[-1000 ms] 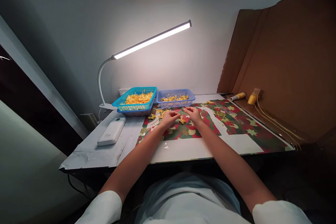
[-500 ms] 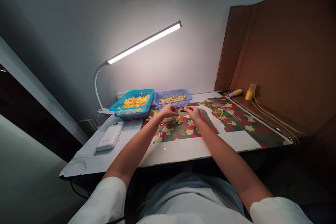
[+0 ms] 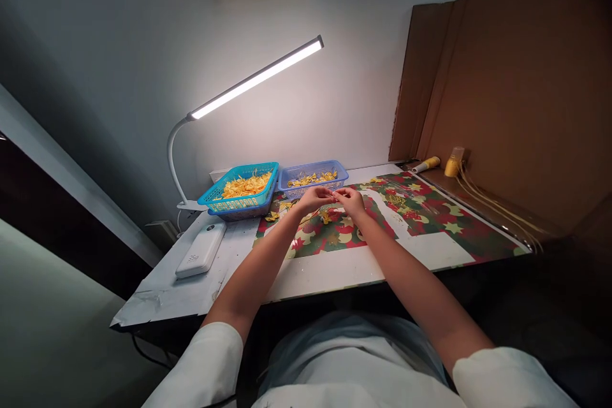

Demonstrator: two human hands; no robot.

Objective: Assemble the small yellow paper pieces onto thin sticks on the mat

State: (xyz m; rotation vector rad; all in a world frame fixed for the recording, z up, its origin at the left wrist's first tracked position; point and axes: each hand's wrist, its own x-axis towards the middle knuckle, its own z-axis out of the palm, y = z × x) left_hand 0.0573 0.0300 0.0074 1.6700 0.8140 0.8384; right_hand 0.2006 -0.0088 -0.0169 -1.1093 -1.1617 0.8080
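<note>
My left hand and my right hand meet fingertip to fingertip above the red, green and gold patterned sheet. Both are closed in a pinch. Whatever sits between the fingertips is too small to make out. Below the left hand a thin stem-like strand slants across the sheet, with a small yellow flower-like piece near its end. More yellow pieces lie left of the left wrist. Just behind the hands stands a purple-blue basket holding small gold pieces.
A turquoise basket of yellow strips rests on another basket at the left. Nearby are a white power bank and a clamped lamp. Cardboard walls the right side, with a yellow-handled tool and a small yellow bottle beside it.
My hands have come together, the left moving right until the fingertips meet. A dark, thin bit visible at the right fingertips before is now hidden. The view has shifted slightly.
</note>
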